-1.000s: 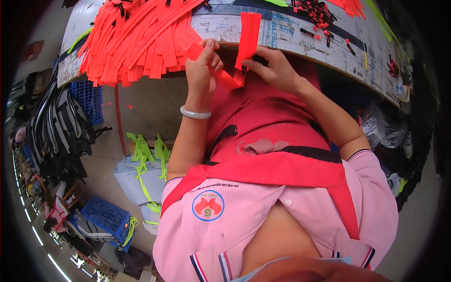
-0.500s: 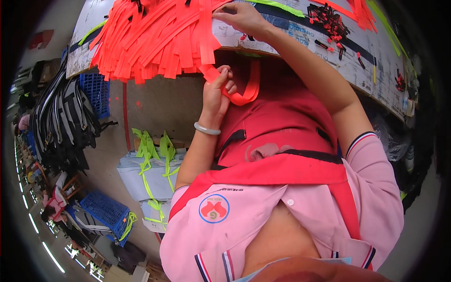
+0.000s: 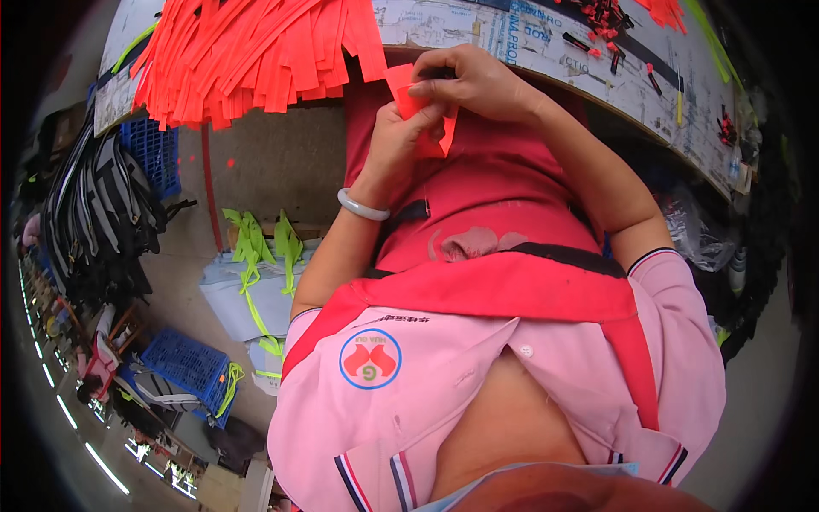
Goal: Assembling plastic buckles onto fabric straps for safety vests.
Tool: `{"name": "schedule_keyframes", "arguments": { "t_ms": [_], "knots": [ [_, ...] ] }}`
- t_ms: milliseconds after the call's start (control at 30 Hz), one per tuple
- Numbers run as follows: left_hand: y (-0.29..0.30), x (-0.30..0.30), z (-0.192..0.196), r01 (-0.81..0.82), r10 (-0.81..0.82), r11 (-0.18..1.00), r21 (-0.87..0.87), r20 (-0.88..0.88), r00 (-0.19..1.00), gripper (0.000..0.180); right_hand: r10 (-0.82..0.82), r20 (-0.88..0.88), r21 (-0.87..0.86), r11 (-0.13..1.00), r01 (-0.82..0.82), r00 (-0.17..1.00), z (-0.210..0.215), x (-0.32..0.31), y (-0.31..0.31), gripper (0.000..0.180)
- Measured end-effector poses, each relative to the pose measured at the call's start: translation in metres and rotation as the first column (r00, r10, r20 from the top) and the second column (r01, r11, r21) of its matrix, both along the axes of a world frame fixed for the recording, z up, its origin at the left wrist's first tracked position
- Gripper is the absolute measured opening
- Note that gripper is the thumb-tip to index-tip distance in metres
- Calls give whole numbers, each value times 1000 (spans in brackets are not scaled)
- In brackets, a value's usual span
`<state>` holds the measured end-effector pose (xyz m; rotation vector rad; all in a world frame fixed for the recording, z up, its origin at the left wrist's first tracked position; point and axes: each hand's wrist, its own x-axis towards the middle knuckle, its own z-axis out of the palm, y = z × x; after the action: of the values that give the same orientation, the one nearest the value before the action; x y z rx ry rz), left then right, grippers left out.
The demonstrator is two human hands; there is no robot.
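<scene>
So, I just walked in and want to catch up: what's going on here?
The person's left hand grips a bright orange-red strip, and the right hand is up against it, near the edge of the table. A pile of similar strips overhangs that edge to the left; small black-and-red pieces lie towards the right.

Strips neon org-red; apron red; shirt lt pink w/ striped collar
</scene>
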<state>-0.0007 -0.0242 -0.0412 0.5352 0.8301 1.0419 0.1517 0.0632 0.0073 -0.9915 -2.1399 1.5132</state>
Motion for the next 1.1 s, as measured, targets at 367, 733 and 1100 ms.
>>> {"name": "schedule_keyframes", "arguments": {
  "t_ms": [367,733,1100],
  "knots": [
    [14,-6,14,-83,91,986,144,-52,995,22,-109,-109,102,988,120,988,-1,19,-12,24],
    [15,-16,8,83,-84,996,41,41,996,23,12,8,173,985,-13,1000,13,24,-28,18],
    [10,-12,6,97,-88,989,111,-80,993,5,-10,38,143,990,5,999,11,29,-33,24]
  ]
}}
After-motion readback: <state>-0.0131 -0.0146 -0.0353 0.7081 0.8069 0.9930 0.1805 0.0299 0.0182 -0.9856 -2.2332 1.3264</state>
